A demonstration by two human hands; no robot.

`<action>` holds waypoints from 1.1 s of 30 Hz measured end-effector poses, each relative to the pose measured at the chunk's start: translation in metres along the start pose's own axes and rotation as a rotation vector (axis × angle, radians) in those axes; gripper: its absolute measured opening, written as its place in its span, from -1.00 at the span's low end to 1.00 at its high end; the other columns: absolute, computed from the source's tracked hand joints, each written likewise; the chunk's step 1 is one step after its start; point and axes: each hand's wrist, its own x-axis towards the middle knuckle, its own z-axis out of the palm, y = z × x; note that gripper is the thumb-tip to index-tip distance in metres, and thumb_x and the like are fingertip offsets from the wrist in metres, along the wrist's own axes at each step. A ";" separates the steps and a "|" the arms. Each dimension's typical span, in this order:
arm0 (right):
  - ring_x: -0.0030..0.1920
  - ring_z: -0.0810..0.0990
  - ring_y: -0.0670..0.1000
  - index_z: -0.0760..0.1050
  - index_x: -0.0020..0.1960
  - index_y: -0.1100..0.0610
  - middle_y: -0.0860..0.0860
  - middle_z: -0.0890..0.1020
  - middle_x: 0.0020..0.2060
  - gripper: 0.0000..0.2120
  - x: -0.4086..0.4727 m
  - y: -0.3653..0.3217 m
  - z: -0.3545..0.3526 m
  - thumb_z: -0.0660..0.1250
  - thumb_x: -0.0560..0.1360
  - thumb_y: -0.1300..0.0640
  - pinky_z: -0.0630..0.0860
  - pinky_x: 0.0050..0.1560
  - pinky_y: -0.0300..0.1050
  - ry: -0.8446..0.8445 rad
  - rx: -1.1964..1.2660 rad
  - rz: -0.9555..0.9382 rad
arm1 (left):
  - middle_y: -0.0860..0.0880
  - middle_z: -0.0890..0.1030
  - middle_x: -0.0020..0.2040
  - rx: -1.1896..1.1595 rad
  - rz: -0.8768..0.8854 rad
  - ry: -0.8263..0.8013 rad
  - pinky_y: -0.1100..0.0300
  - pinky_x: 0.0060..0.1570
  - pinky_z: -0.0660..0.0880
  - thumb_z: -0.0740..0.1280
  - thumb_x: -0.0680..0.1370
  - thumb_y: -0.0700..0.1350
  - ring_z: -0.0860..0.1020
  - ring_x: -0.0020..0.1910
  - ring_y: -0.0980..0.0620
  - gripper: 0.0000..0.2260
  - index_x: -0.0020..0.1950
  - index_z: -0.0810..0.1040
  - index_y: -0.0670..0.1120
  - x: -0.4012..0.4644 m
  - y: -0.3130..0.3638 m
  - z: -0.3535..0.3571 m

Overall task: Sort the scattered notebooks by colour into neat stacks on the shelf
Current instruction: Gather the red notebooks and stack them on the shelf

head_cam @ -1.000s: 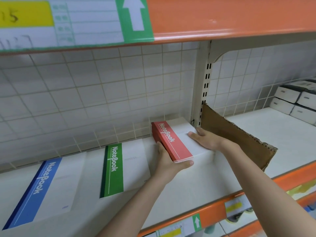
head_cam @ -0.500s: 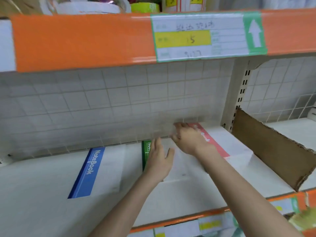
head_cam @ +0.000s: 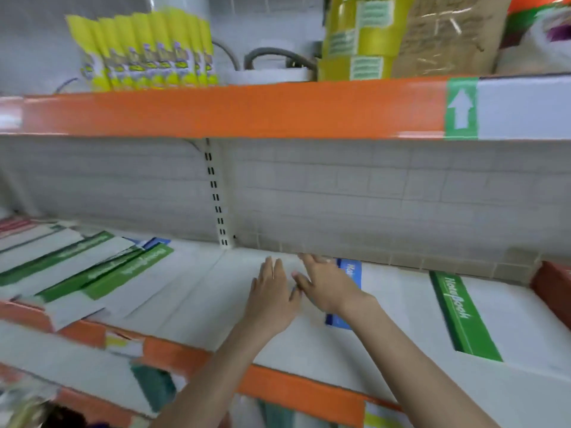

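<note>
Both my hands hover empty over the white shelf (head_cam: 191,304), fingers straight. My left hand (head_cam: 272,291) is above bare shelf, and my right hand (head_cam: 327,285) partly covers a blue-spined notebook (head_cam: 350,273) lying flat. Right of it lies a green-spined notebook (head_cam: 463,316), and the red stack (head_cam: 553,288) shows at the far right edge. At the left, a scattered pile of notebooks (head_cam: 92,267) overlaps, mostly green-spined, with a blue one peeking out behind and reddish ones at the far left.
An orange-edged upper shelf (head_cam: 231,109) hangs above, carrying yellow packets (head_cam: 145,50), yellow tape rolls (head_cam: 355,38) and a brown package. A slotted upright (head_cam: 216,196) divides the tiled back wall. The orange front lip (head_cam: 293,393) runs below my arms.
Both hands let go of the red stack and moved left, past the green notebook to the blue one. My view swung left, bringing the scattered pile into sight.
</note>
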 end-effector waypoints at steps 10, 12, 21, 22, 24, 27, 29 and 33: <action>0.45 0.24 0.07 0.09 0.52 0.13 0.09 0.20 0.50 -0.48 0.062 -0.178 0.083 0.01 0.64 -0.07 0.09 0.46 -0.01 -0.087 0.015 -0.264 | -0.14 -0.09 0.57 0.209 -0.241 0.051 -0.08 0.49 -0.03 0.03 0.64 0.13 -0.06 0.55 -0.08 -0.40 0.56 -0.07 -0.13 -0.044 -0.187 -0.098; 0.47 0.22 0.06 0.08 0.52 0.12 0.08 0.19 0.50 -0.49 0.071 -0.214 0.097 0.01 0.64 -0.07 0.07 0.46 -0.01 -0.090 0.012 -0.314 | -0.15 -0.04 0.57 0.243 -0.310 0.063 -0.08 0.49 0.00 0.03 0.64 0.13 -0.02 0.55 -0.09 -0.41 0.56 -0.05 -0.13 -0.057 -0.220 -0.117; 0.39 0.29 0.13 0.09 0.51 0.12 0.08 0.26 0.46 -0.50 0.086 -0.357 0.156 0.03 0.63 -0.05 0.24 0.32 -0.01 -0.128 -0.080 -0.618 | -0.09 0.20 0.51 0.246 -0.505 0.164 -0.08 0.43 0.19 0.12 0.60 0.13 0.23 0.46 -0.11 -0.46 0.50 0.13 -0.10 -0.119 -0.340 -0.182; 0.42 0.26 0.11 0.06 0.53 0.11 0.07 0.24 0.47 -0.49 0.089 -0.372 0.162 0.03 0.63 -0.04 0.22 0.35 -0.01 -0.131 -0.081 -0.660 | -0.08 0.22 0.50 0.243 -0.522 0.176 -0.08 0.42 0.21 0.12 0.60 0.13 0.26 0.45 -0.09 -0.47 0.49 0.14 -0.09 -0.126 -0.353 -0.188; 0.46 0.20 0.08 0.03 0.54 0.10 0.05 0.20 0.49 -0.47 0.098 -0.402 0.174 0.03 0.64 -0.04 0.18 0.39 -0.02 -0.158 -0.080 -0.735 | -0.07 0.24 0.49 0.238 -0.572 0.191 -0.07 0.40 0.24 0.12 0.60 0.14 0.27 0.44 -0.09 -0.48 0.48 0.16 -0.08 -0.141 -0.380 -0.200; 0.43 0.24 0.09 0.10 0.51 0.10 0.06 0.26 0.46 -0.51 0.113 -0.444 0.193 0.04 0.63 -0.04 0.20 0.36 -0.04 -0.168 -0.083 -0.806 | -0.07 0.28 0.46 0.243 -0.644 0.216 -0.03 0.33 0.34 0.14 0.60 0.14 0.32 0.40 -0.08 -0.50 0.45 0.22 -0.10 -0.160 -0.421 -0.218; 0.43 0.24 0.07 0.10 0.52 0.07 0.02 0.23 0.47 -0.51 0.126 -0.472 0.208 0.03 0.63 -0.06 0.18 0.37 -0.02 -0.181 -0.081 -0.832 | -0.07 0.29 0.45 0.243 -0.675 0.214 -0.01 0.26 0.38 0.14 0.60 0.13 0.33 0.39 -0.08 -0.51 0.44 0.24 -0.10 -0.168 -0.449 -0.231; 0.45 0.20 0.04 0.08 0.52 0.06 0.00 0.21 0.48 -0.50 0.160 -0.526 0.243 0.01 0.63 -0.08 0.16 0.39 -0.03 -0.194 -0.086 -0.869 | -0.07 0.36 0.39 0.264 -0.705 0.182 -0.01 0.22 0.42 0.16 0.60 0.11 0.39 0.32 -0.07 -0.55 0.40 0.29 -0.10 -0.173 -0.512 -0.257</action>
